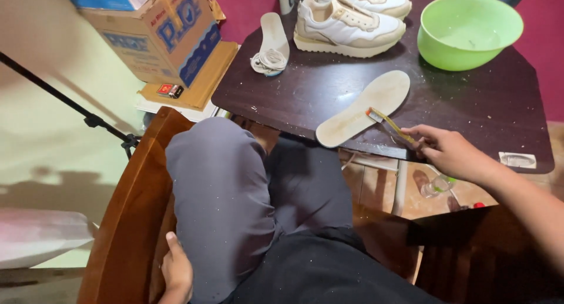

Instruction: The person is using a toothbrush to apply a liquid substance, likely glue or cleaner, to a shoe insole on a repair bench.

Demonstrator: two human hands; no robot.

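The right hand (449, 151) reaches over the near edge of the dark surface (470, 104) and holds a small brush (389, 123) with a yellowish translucent handle; the fingers (424, 140) are curled closed round the handle's end. The brush's head, with an orange-red mark at its tip, rests on the beige insole (358, 107) that lies flat on the surface, its heel end jutting slightly past the near edge. The left hand (176, 271) is down low beside the person's grey-trousered thigh (220, 204), its fingers bent loosely against the seat of a wooden chair (132, 216); it grips nothing that can be seen.

Farther back on the surface stand two white and cream sneakers (346, 22), side by side, laces out. To their left lies a second insole (274, 34), white, with a bundle of white laces (269, 62) sitting on its near end. A light green plastic bowl (469, 29) stands at the far right, well apart from the brush. Pale specks and crumbs are scattered over the dark top. A small clear wrapper (517, 159) lies at the right near edge.

Left of the surface a cardboard box (161, 37) with blue print rests on a flat yellowish package (202, 81), and a black stand leg (70, 104) crosses the pale wall.
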